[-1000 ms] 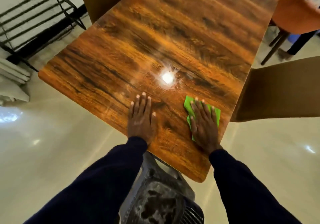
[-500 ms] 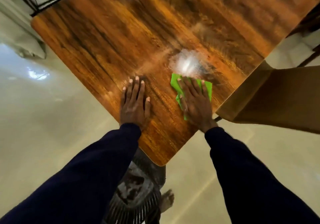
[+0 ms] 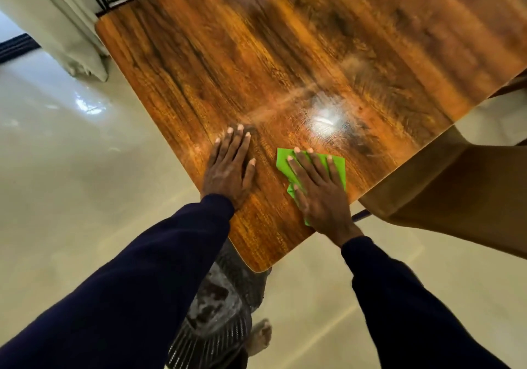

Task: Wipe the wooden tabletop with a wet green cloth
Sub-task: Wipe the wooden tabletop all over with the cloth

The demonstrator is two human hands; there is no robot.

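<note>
Nothing to read from where I stand.
The wooden tabletop (image 3: 256, 54) shows only grain and a glare of light. The green cloth (image 3: 338, 166) under the flat right hand (image 3: 322, 197) is plain. The dark sleeves (image 3: 142, 283) carry no lettering I can make out, and the patterned fabric (image 3: 211, 311) below the table's near corner is too blurred to tell.
</note>
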